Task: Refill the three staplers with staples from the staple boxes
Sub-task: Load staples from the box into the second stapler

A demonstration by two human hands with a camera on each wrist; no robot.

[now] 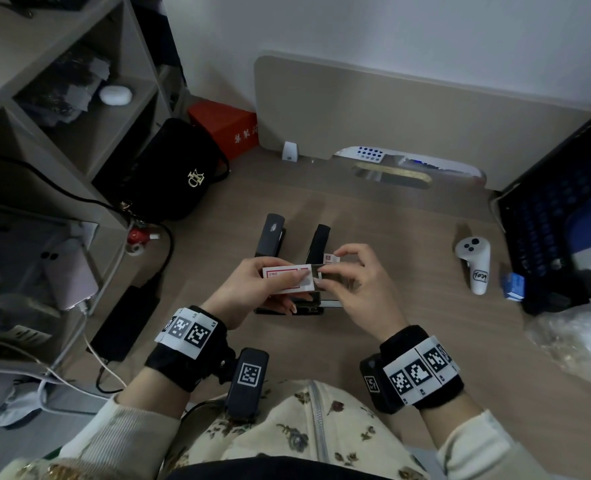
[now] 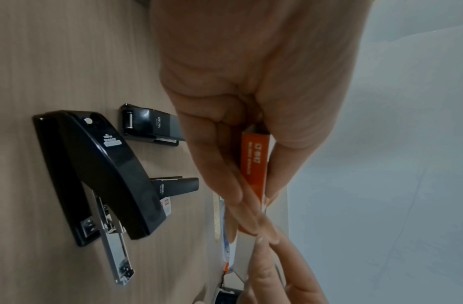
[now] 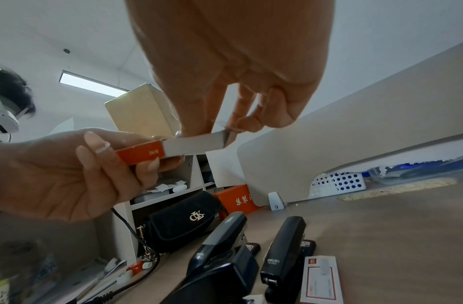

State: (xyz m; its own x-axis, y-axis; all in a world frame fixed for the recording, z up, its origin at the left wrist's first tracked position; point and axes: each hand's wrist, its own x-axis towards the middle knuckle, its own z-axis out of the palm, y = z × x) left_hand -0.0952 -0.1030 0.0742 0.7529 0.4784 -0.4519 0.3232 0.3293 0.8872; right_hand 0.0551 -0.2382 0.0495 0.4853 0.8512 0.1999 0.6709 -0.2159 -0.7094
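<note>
My left hand (image 1: 282,284) grips a red and white staple box (image 1: 287,279) above the desk. My right hand (image 1: 323,271) pinches the end of its grey inner tray (image 3: 194,144), which is slid partly out of the orange sleeve (image 3: 139,154). Under my hands lies a black stapler (image 2: 95,170) with its top swung open and its metal magazine (image 2: 116,246) showing. Two shut black staplers (image 1: 270,233) (image 1: 319,241) lie behind it, side by side. A second staple box (image 3: 320,279) lies flat beside the right one.
A black bag (image 1: 173,168) and a red box (image 1: 225,128) sit at the back left by the shelf. A white controller (image 1: 474,265) and a small blue box (image 1: 514,286) lie at the right, near a dark keyboard (image 1: 546,237). Cables and a black adapter (image 1: 124,320) lie at the left.
</note>
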